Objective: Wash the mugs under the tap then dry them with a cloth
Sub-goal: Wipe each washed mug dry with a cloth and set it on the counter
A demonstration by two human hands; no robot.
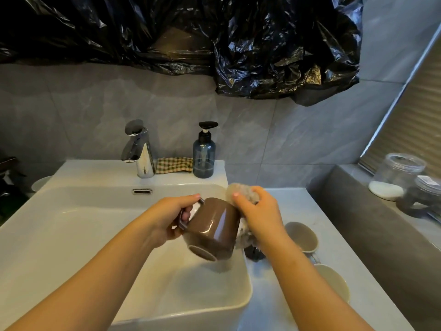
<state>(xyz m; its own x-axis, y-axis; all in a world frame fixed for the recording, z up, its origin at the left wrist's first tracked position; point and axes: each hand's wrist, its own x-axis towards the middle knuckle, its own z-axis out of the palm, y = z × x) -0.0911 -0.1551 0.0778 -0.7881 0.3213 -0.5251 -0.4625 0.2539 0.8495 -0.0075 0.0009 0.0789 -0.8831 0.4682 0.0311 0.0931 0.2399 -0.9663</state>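
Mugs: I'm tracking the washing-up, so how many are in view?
3. A brown mug in the left hand over the sink; a grey mug and a cream mug on the counter at right. The right arm may hide others.

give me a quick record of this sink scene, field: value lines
left hand: holds brown mug by its handle, tilted over the sink
right hand: grips a fluffy cloth against the mug's side
tap: no water seen running
other mugs: grey mug and cream mug on the counter at right
behind sink: soap bottle, checked cloth
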